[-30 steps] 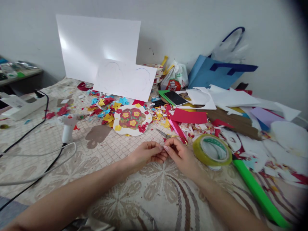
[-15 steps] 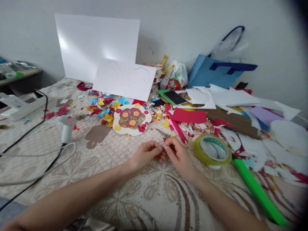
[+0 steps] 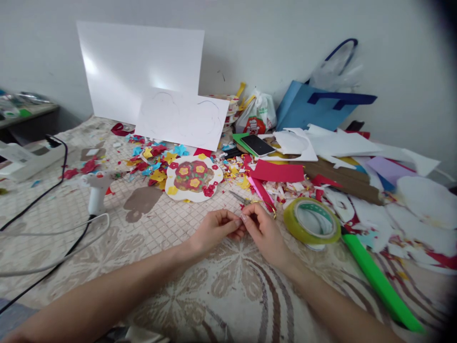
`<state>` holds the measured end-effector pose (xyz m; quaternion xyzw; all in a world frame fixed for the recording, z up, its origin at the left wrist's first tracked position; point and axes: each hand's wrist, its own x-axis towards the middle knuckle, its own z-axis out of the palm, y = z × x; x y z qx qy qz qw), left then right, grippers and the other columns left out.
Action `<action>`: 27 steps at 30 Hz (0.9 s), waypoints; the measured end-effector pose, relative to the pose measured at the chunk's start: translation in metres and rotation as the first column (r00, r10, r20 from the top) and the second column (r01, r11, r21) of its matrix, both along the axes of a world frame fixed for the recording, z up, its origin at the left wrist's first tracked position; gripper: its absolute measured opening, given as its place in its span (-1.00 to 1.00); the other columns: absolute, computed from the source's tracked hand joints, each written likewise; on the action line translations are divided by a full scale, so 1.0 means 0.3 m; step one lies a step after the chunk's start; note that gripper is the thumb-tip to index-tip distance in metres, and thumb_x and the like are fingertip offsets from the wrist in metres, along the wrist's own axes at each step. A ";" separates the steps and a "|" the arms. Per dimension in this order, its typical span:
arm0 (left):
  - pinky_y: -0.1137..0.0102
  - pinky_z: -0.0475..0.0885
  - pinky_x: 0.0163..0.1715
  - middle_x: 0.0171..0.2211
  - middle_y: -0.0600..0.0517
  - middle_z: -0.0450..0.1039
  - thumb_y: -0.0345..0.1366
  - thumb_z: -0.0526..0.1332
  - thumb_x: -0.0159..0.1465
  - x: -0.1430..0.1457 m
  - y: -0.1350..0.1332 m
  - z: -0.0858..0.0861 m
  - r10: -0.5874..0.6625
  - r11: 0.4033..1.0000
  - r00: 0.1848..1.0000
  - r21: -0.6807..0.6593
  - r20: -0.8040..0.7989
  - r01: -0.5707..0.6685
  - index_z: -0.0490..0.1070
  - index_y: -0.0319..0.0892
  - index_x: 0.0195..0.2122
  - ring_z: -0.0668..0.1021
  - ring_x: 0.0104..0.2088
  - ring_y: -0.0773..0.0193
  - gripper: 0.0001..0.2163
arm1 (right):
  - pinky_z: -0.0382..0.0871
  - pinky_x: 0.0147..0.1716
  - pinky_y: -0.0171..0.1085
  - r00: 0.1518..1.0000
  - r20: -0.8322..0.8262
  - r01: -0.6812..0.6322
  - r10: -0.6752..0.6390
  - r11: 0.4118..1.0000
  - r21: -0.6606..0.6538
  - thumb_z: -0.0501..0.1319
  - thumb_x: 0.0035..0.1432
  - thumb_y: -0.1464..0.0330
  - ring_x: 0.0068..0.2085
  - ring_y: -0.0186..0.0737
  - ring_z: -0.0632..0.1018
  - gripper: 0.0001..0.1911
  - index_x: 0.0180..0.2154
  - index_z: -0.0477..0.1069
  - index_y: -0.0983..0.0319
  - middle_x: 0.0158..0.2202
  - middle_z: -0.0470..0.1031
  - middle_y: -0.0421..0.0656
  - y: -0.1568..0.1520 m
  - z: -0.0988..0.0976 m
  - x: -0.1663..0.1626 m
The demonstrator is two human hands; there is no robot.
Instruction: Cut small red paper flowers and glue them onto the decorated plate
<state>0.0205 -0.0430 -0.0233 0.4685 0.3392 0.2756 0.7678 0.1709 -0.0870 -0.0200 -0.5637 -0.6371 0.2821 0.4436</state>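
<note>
My left hand (image 3: 224, 226) and my right hand (image 3: 260, 229) meet over the patterned tablecloth, fingertips pinched together and touching. Whatever lies between them is too small or hidden to make out. Just beyond the fingers are scissors (image 3: 238, 196) with golden handles, partly covered by my right hand. A white scalloped paper piece (image 3: 171, 189) decorated with red and yellow paper flowers lies farther back, left of the scissors. To the right of my right hand rests a roll of yellowish tape (image 3: 291, 223).
A white glue gun (image 3: 96, 197) stands at left with cables trailing forward. Loose paper flowers (image 3: 157, 176) are heaped behind. White boards (image 3: 143, 62) lean on the wall. A green-handled tool (image 3: 382, 281), red paper (image 3: 278, 171), a phone (image 3: 257, 145) and a blue bag (image 3: 321, 112) occupy the right.
The whole view has shifted slightly, so things on the table appear a little farther left. Both hands keep the same pinched pose.
</note>
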 end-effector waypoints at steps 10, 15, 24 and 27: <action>0.43 0.39 -0.38 -0.45 0.00 0.49 -0.19 0.30 0.10 -0.004 0.005 0.023 0.009 0.998 1.000 0.067 0.025 -0.011 0.39 -0.29 -0.40 0.50 -0.46 0.37 -0.76 | 0.39 -0.37 -0.31 0.977 -0.210 -0.064 0.024 0.980 -0.187 0.01 0.26 0.20 -0.36 -0.28 0.47 -0.78 -0.25 0.30 0.19 -0.38 0.41 -0.18 0.004 0.031 0.015; 0.43 0.39 -0.41 -0.50 0.02 0.46 -0.19 0.29 0.10 -0.001 0.003 0.027 -0.002 0.991 1.000 0.133 -0.025 0.006 0.37 -0.29 -0.42 0.50 -0.47 0.36 -0.76 | 0.36 -0.40 -0.33 0.973 -0.224 -0.082 0.046 0.984 -0.155 0.16 0.17 0.25 -0.40 -0.31 0.45 -0.85 -0.34 0.32 0.21 -0.44 0.39 -0.23 0.006 0.024 0.024; 0.42 0.38 -0.42 -0.49 0.01 0.46 -0.15 0.28 0.09 -0.005 0.009 0.037 -0.028 0.976 0.998 0.214 -0.052 0.038 0.36 -0.27 -0.43 0.49 -0.47 0.35 -0.75 | 0.29 -0.44 -0.34 0.910 -0.410 -0.180 0.062 0.950 -0.255 0.06 0.23 0.16 -0.46 -0.33 0.38 -0.73 -0.38 0.29 0.21 -0.50 0.32 -0.26 0.015 -0.007 0.033; 0.43 0.38 -0.42 -0.51 0.02 0.45 -0.15 0.27 0.11 -0.006 0.009 0.035 -0.053 0.975 0.997 0.211 -0.061 0.065 0.37 -0.27 -0.43 0.48 -0.48 0.36 -0.75 | 0.28 -0.46 -0.35 0.923 -0.377 -0.180 0.073 0.949 -0.258 0.11 0.20 0.15 -0.47 -0.34 0.37 -0.73 -0.39 0.28 0.21 -0.50 0.31 -0.26 0.015 -0.006 0.037</action>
